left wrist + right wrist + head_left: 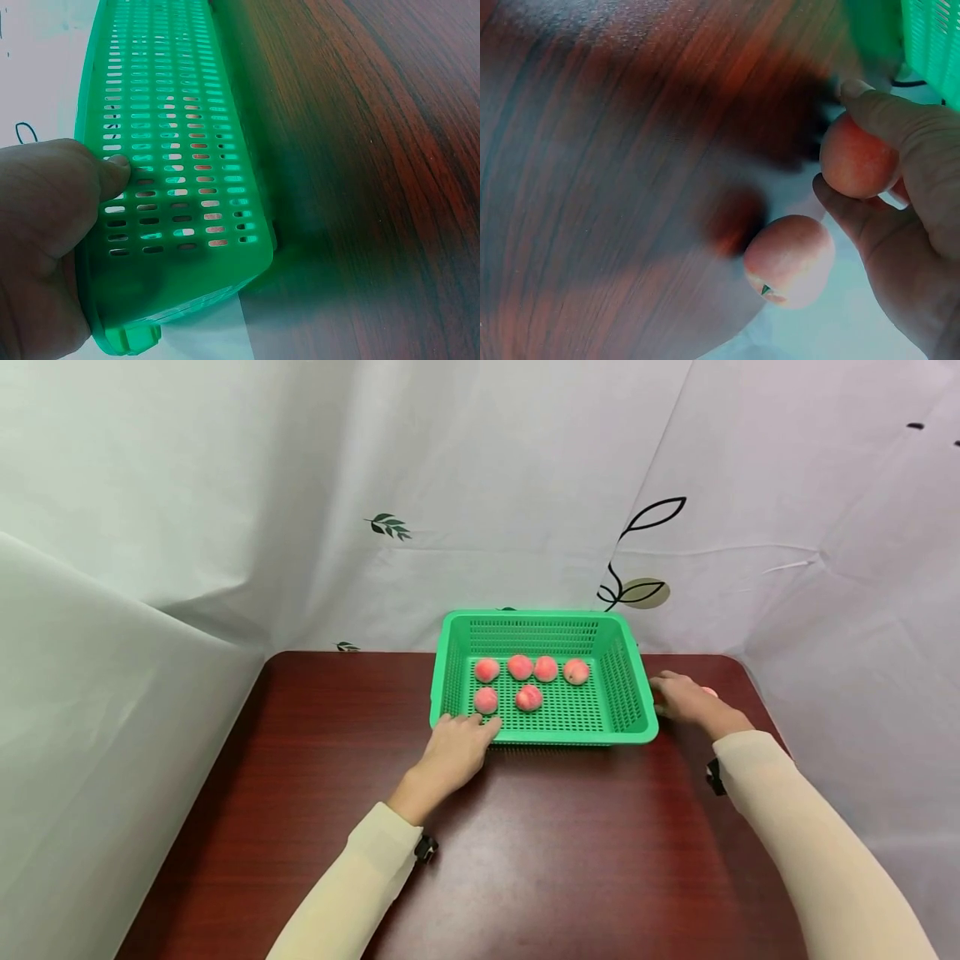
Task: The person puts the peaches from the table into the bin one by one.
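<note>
A green perforated plastic basket (577,737) stands at the back of the table, with several pink-red peaches (528,697) on its floor. At the front rim's left part my left hand (457,752) grips the basket; in the left wrist view the thumb (114,176) presses the slotted outer wall. Just outside the basket's right end is my right hand (688,702). It holds a peach (857,159) between thumb and fingers, as the right wrist view shows. A second loose peach (791,259) lies on the table close to that hand, mostly hidden behind it in the head view.
The dark red wood-grain table (570,852) reaches toward me in front of the basket. White cloth (510,485) with leaf prints hangs behind the table and along both sides. A dark wrist device (716,777) sits at the right cuff.
</note>
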A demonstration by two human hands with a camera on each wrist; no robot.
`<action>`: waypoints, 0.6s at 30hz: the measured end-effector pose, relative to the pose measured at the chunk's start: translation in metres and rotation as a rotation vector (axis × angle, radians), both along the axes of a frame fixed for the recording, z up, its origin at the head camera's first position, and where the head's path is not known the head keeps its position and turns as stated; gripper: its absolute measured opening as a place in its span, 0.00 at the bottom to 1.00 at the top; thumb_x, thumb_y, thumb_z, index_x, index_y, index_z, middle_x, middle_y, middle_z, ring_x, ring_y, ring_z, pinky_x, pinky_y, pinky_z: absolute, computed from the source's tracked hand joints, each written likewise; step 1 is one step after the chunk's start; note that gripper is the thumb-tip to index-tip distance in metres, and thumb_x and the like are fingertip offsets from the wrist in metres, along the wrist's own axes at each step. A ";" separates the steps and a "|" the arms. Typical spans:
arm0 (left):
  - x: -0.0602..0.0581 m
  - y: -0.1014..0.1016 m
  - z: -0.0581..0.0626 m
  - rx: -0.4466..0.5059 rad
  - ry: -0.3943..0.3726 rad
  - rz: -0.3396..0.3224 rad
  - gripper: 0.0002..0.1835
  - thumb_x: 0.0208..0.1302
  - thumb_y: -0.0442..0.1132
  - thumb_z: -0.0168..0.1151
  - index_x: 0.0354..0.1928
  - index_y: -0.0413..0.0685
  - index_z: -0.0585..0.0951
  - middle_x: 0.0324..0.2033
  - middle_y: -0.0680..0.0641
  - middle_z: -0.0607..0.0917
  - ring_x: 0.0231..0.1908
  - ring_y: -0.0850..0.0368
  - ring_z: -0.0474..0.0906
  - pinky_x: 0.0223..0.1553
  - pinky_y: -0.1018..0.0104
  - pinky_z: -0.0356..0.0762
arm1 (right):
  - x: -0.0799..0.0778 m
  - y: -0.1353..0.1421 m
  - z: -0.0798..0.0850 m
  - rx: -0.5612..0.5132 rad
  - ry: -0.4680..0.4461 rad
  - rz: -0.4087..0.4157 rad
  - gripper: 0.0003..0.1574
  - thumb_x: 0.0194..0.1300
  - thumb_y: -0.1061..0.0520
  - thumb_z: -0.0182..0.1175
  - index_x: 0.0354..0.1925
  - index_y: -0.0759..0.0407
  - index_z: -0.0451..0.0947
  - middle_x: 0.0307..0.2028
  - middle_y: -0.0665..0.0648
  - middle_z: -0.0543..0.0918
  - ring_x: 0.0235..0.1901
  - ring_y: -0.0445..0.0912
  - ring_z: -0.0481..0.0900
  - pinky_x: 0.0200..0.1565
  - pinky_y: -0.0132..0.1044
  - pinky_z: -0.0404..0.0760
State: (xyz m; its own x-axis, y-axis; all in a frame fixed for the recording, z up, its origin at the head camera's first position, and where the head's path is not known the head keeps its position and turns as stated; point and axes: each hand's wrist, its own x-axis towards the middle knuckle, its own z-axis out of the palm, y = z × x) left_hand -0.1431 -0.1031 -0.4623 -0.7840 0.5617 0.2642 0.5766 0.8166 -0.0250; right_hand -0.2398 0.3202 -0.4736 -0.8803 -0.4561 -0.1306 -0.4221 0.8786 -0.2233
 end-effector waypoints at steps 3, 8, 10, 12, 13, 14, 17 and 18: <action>0.001 0.000 0.001 -0.006 -0.010 0.005 0.07 0.64 0.30 0.63 0.36 0.50 0.76 0.25 0.47 0.81 0.22 0.47 0.76 0.23 0.60 0.62 | 0.002 0.001 0.005 -0.015 -0.005 -0.041 0.22 0.66 0.64 0.67 0.55 0.72 0.77 0.52 0.73 0.78 0.53 0.66 0.78 0.52 0.63 0.79; 0.001 0.000 0.001 -0.020 -0.023 0.016 0.07 0.64 0.31 0.63 0.36 0.50 0.76 0.25 0.48 0.81 0.23 0.48 0.76 0.24 0.60 0.63 | 0.004 0.003 0.018 -0.071 0.026 -0.064 0.25 0.67 0.63 0.67 0.58 0.73 0.76 0.55 0.74 0.77 0.55 0.67 0.77 0.54 0.63 0.77; 0.000 0.000 0.000 -0.028 -0.030 0.019 0.06 0.65 0.31 0.63 0.37 0.51 0.76 0.25 0.48 0.81 0.23 0.48 0.76 0.24 0.60 0.62 | 0.005 0.004 0.025 -0.086 0.036 -0.082 0.27 0.67 0.62 0.67 0.60 0.73 0.75 0.57 0.75 0.77 0.55 0.67 0.76 0.54 0.62 0.77; 0.000 0.000 0.000 -0.034 -0.039 0.019 0.06 0.65 0.31 0.62 0.37 0.50 0.76 0.26 0.47 0.81 0.23 0.48 0.76 0.24 0.60 0.62 | 0.005 0.006 0.033 -0.091 0.054 -0.096 0.27 0.67 0.61 0.68 0.61 0.72 0.75 0.58 0.75 0.77 0.54 0.67 0.77 0.53 0.62 0.77; 0.000 0.000 0.000 -0.036 -0.040 0.018 0.06 0.66 0.32 0.62 0.37 0.50 0.76 0.26 0.47 0.81 0.23 0.48 0.76 0.24 0.60 0.62 | 0.005 0.007 0.036 -0.095 0.066 -0.101 0.27 0.67 0.61 0.68 0.61 0.71 0.75 0.57 0.75 0.77 0.53 0.67 0.77 0.52 0.61 0.78; 0.000 0.001 0.000 -0.036 -0.040 0.016 0.06 0.66 0.32 0.62 0.37 0.50 0.76 0.26 0.47 0.81 0.24 0.48 0.76 0.24 0.60 0.62 | 0.006 0.007 0.040 -0.099 0.079 -0.102 0.27 0.67 0.61 0.68 0.60 0.71 0.76 0.57 0.74 0.78 0.52 0.66 0.78 0.50 0.60 0.78; 0.000 0.001 0.001 -0.034 -0.028 0.014 0.06 0.65 0.32 0.62 0.37 0.50 0.76 0.26 0.48 0.81 0.23 0.48 0.77 0.24 0.60 0.63 | 0.006 0.007 0.049 -0.111 0.122 -0.088 0.26 0.66 0.61 0.69 0.58 0.70 0.77 0.53 0.72 0.79 0.47 0.64 0.79 0.47 0.57 0.78; 0.000 0.001 0.001 -0.033 -0.022 0.013 0.06 0.65 0.31 0.63 0.37 0.51 0.76 0.25 0.48 0.81 0.24 0.49 0.77 0.24 0.60 0.63 | 0.006 0.007 0.051 -0.115 0.134 -0.082 0.25 0.65 0.61 0.70 0.58 0.69 0.77 0.52 0.72 0.80 0.46 0.63 0.79 0.46 0.57 0.78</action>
